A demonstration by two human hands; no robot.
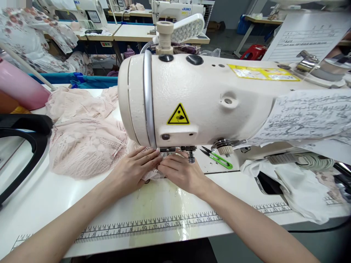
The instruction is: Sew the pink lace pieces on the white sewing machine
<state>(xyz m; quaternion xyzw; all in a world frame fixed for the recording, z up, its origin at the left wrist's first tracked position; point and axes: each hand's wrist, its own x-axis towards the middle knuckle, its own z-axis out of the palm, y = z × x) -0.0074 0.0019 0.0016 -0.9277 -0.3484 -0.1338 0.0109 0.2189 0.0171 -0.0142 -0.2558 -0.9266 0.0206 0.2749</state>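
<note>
A pale pink lace fabric (87, 146) is bunched on the table left of the sewing machine (192, 95), and one end of it runs under the machine head. My left hand (131, 170) lies flat on that end, fingers stretched toward the needle area. Just right of it, my right hand (182, 171) has its fingers curled and pressed together at the fabric's edge beside the presser foot. The needle and the right fingertips are partly hidden by the machine head. Green thread snips (222, 160) rest on the machine bed, right of my right hand.
A printed ruler (145, 227) runs along the table's front edge. White cloth (298, 190) partly covers a phone (267, 182) at right. A black oval frame (41, 128) and a pink cone (24, 82) stand at left. Handwritten paper (307, 117) hangs on the machine. Other sewing machines (179, 12) are behind.
</note>
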